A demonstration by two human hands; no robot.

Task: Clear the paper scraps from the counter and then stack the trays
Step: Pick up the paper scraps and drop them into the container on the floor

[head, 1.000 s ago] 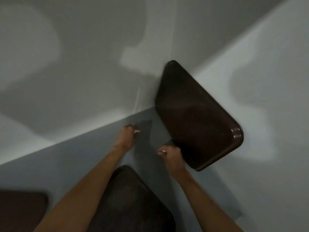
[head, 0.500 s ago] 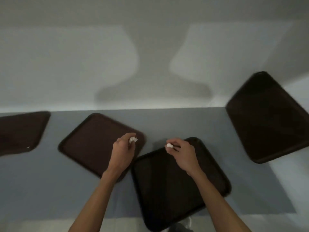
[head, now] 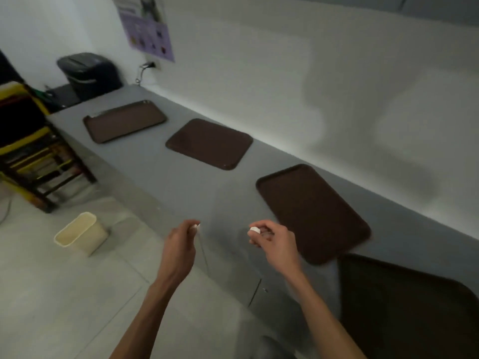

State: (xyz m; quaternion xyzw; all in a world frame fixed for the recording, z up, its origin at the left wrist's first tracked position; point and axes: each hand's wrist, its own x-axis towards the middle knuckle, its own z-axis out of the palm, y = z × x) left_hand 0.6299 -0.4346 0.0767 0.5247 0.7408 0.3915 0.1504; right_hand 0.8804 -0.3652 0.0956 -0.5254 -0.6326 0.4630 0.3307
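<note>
My left hand [head: 178,247] pinches a small white paper scrap [head: 197,225] at its fingertips, held above the counter's front edge. My right hand [head: 274,242] pinches another white scrap [head: 254,230] just left of a brown tray [head: 313,211]. Several brown trays lie in a row on the grey counter [head: 181,187]: a far one [head: 124,120], a middle one [head: 210,143], and a near one [head: 404,312] at bottom right.
A cream waste bin [head: 80,233] stands on the tiled floor, left of my hands. A black shredder [head: 89,73] sits at the counter's far end below a purple poster [head: 149,27]. A yellow-and-black rack [head: 31,149] stands at the left.
The view has swung left from the counter's corner along its length, bringing the floor and waste bin into sight. Both hands keep their scraps and have moved off the trays toward the counter's front edge.
</note>
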